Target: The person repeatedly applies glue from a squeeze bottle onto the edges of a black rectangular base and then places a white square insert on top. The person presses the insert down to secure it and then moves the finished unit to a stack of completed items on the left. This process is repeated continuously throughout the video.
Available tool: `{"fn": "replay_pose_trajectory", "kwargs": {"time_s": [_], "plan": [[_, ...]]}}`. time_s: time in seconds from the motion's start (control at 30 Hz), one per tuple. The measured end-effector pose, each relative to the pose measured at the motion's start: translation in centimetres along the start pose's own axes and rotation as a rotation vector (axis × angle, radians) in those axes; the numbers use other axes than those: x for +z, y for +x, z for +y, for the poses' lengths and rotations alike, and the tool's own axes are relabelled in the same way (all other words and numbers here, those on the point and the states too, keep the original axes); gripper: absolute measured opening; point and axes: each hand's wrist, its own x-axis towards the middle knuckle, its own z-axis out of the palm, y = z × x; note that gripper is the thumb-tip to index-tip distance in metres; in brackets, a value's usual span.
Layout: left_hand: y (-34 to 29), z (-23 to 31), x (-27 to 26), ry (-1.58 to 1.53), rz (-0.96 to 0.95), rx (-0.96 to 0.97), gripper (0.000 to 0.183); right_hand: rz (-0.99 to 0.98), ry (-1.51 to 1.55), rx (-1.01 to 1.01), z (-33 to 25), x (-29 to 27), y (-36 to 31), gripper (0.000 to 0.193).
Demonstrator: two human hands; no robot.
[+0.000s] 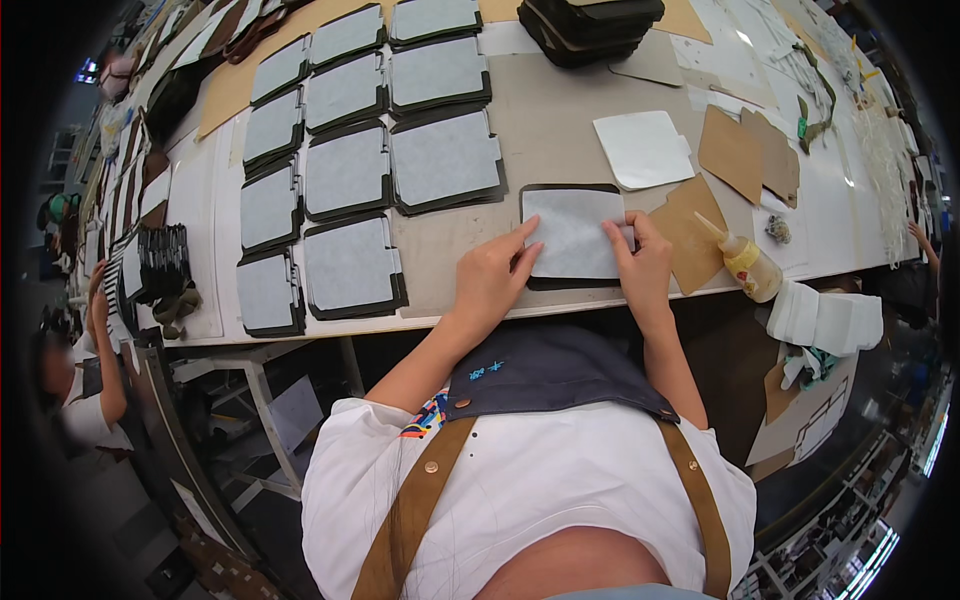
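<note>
In front of me at the table's near edge is a flat black panel with a light grey sheet on top of it. My left hand grips the panel's left side between thumb and index finger. On the opposite side my right hand pinches the right edge, thumb on the grey sheet. Similar grey-faced black panels lie in rows of stacks to the left. A brown card rests beside my right hand, and a yellowish nozzle bottle stands tilted beyond it.
A white notched sheet and brown card pieces lie at the right. At the back sits a pile of black pieces. White folded cloths hang near the right corner. Another person's arm shows at far left.
</note>
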Motion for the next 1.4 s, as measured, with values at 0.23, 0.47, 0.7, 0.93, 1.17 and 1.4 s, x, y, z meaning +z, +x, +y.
{"fn": "replay_pose_trajectory", "kwargs": {"time_s": [0.23,0.47,0.7,0.93,1.17,1.4], "plan": [[0.2,0.4,-0.2,0.047,-0.029,-0.014,0.035,-0.001,-0.011,-0.012,0.1,0.0,0.1,0.020],[0.4,0.6,-0.2,0.075,-0.061,-0.042,0.036,0.034,-0.101,-0.022,-0.3,-0.3,0.1,0.023],[0.1,0.1,0.4,0.054,-0.020,-0.022,0.038,0.148,-0.275,-0.386,0.5,-0.1,0.1,0.023],[0.1,0.2,0.4,0.046,-0.014,-0.030,0.039,0.100,-0.308,-0.339,0.7,-0.2,0.1,0.022],[0.2,0.8,-0.1,0.091,-0.077,-0.075,0.039,0.107,-0.305,-0.365,0.5,-0.1,0.3,0.021],[0.0,0.5,0.3,0.108,-0.017,-0.005,0.040,0.094,-0.345,-0.358,0.7,-0.1,0.4,0.024]]}}
